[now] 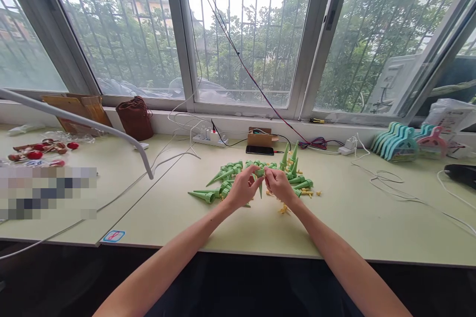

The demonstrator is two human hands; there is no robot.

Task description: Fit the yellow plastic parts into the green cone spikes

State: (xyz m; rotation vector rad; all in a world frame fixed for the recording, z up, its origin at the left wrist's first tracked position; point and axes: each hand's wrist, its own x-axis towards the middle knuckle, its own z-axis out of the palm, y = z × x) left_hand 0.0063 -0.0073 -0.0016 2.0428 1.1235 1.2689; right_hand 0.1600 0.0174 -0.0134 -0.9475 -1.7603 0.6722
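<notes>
My left hand (245, 185) is closed around the top of a green plastic plant-watering spike (261, 189), whose point hangs down. Against the spike's wide end, my right hand (278, 185) is pinched; whatever is between its fingertips is too small to make out. Several more green spikes (204, 196) lie in a loose pile on the table, left of and behind my hands. A few others (293, 161) stand point up behind my right hand. Small yellow plastic pieces (284, 209) are scattered beside and below my right wrist.
A phone (259, 150) leans before a cardboard box near a power strip (210, 137). Cables cross the pale table (353, 228). At right are turquoise hangers (396, 142); at left, a brown pouch (134, 118), red-tipped items (35, 153) and a white curved bar (92, 123).
</notes>
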